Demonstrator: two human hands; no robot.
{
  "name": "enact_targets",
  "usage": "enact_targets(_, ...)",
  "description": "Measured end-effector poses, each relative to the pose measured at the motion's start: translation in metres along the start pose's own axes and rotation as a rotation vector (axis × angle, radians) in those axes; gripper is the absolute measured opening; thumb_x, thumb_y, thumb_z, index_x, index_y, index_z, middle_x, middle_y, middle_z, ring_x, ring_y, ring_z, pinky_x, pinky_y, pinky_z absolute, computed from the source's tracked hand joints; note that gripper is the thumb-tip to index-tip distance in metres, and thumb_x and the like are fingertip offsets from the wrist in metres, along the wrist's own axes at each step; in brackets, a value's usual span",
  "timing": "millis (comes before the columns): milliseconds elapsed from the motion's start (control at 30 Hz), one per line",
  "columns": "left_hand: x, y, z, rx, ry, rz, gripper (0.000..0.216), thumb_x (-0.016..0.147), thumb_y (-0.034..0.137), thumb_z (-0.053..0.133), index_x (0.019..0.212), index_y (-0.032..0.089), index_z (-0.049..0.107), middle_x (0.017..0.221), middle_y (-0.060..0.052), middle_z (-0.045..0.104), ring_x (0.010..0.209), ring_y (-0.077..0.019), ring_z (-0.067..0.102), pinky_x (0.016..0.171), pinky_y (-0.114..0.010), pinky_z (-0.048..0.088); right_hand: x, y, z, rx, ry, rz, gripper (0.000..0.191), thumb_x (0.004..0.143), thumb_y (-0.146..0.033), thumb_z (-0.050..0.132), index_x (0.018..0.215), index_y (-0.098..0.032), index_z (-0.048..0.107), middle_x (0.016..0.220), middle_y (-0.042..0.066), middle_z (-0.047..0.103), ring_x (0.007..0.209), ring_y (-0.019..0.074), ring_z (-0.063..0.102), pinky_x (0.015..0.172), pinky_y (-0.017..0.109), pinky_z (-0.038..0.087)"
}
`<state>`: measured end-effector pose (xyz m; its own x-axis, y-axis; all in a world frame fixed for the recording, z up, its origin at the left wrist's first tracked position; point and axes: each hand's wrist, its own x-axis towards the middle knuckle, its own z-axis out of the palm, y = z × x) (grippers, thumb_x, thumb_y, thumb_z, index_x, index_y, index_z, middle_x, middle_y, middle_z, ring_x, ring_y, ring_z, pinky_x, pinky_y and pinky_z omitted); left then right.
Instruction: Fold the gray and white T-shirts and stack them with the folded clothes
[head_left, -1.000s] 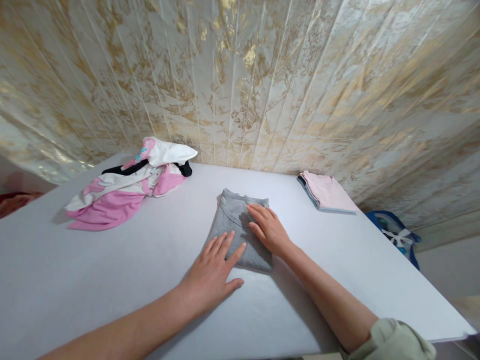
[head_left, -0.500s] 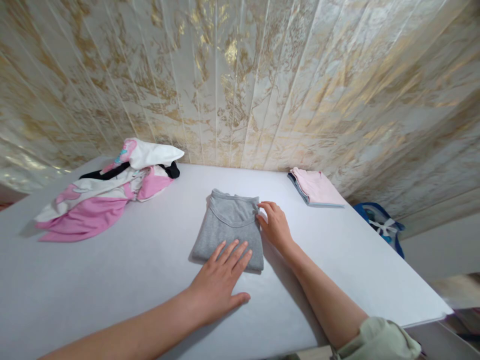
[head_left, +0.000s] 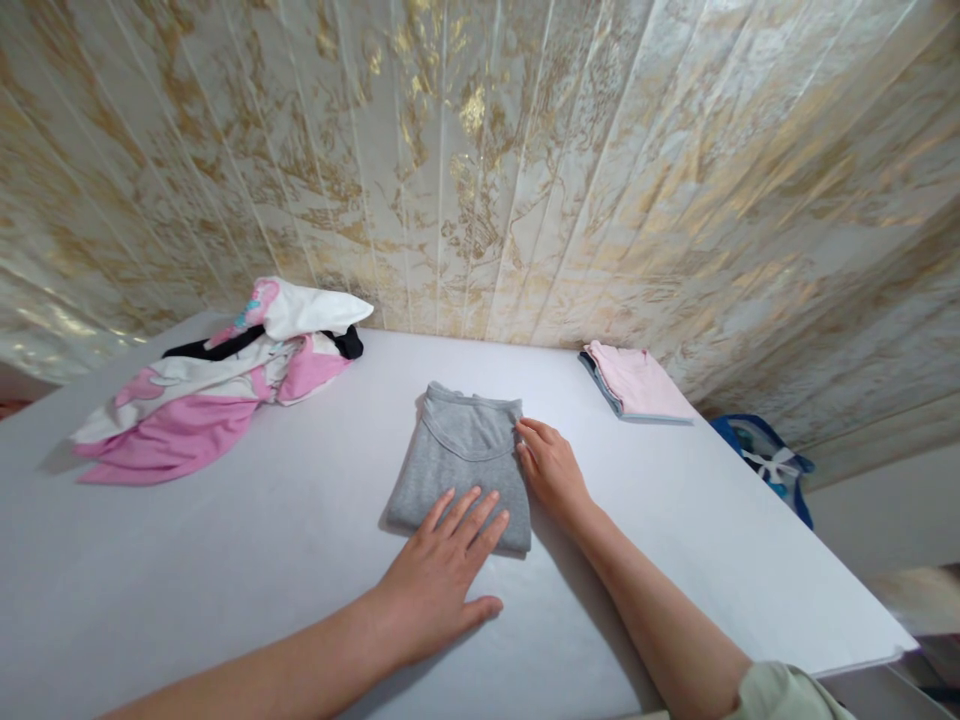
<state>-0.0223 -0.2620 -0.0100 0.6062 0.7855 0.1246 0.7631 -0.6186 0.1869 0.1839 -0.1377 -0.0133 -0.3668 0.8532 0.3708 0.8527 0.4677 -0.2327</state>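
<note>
Since the earliest frame, the right hand (head_left: pixel 556 472) has shifted from the top of the folded grey shirt (head_left: pixel 454 478) to its right edge, and the left hand (head_left: pixel 439 585) has moved from the shirt's left part toward the middle of its near edge; against the frame half a second ago, both sit in nearly the same spots on the shirt. The left hand is palm down with its fingers spread, the fingertips lying on the lower part of the shirt and the thumb out to the right over the bench (head_left: pixel 300 540). The right hand is bent at the knuckles, fingertips at the shirt's upper right edge just beside the neckline; whether it pinches the cloth I cannot tell. The shirt lies flat near the middle of the white bench, neckline toward the patterned curtain (head_left: pixel 480 180). Well to the left, a loose heap of pink, white and black clothes (head_left: pixel 202 425) spreads out near the curtain. At the far right lies a neat folded stack (head_left: pixel 637 382), pink on top with grey and dark layers under it. Beyond the bench's right edge is a blue-trimmed bag (head_left: pixel 793 490), and a pale green sleeve (head_left: pixel 780 692) covers part of the right arm
</note>
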Motion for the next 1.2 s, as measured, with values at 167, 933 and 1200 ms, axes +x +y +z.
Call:
enact_targets(167, 0.000, 0.001, -0.006, -0.034, -0.031, -0.009, 0.078, 0.085, 0.052, 0.059, 0.150, 0.025, 0.025, 0.159, -0.009, 0.024, 0.146, -0.0303, 0.021, 0.118, -0.052, 0.014, 0.004, -0.002, 0.002, -0.056, -0.075, 0.060, 0.043, 0.097, -0.033, 0.043, 0.137, -0.017, 0.049, 0.143, 0.013, 0.049, 0.131, 0.0260, 0.044, 0.107, 0.045, 0.037)
enact_targets(933, -0.003, 0.001, -0.003, -0.099, -0.023, -0.040, 0.074, 0.088, 0.065, 0.044, 0.148, 0.025, 0.032, 0.152, -0.009, 0.038, 0.142, -0.0315, 0.027, 0.117, -0.051, 0.017, 0.024, -0.069, -0.007, 0.166, -0.411, -0.405, 0.050, 0.099, -0.040, 0.040, 0.146, -0.022, 0.039, 0.151, 0.007, 0.041, 0.141, 0.0210, 0.033, 0.116, 0.047, 0.026)
enact_targets(1200, -0.006, -0.005, -0.021, -0.105, -0.017, -0.064, 0.073, 0.089, 0.059, 0.048, 0.149, 0.023, 0.029, 0.155, -0.008, 0.035, 0.143, -0.0281, 0.029, 0.118, -0.048, 0.018, 0.034, -0.050, 0.011, 0.070, -0.322, -0.359, 0.051, 0.097, -0.035, 0.045, 0.147, -0.024, 0.038, 0.150, 0.006, 0.041, 0.140, 0.0204, 0.034, 0.115, 0.048, 0.026)
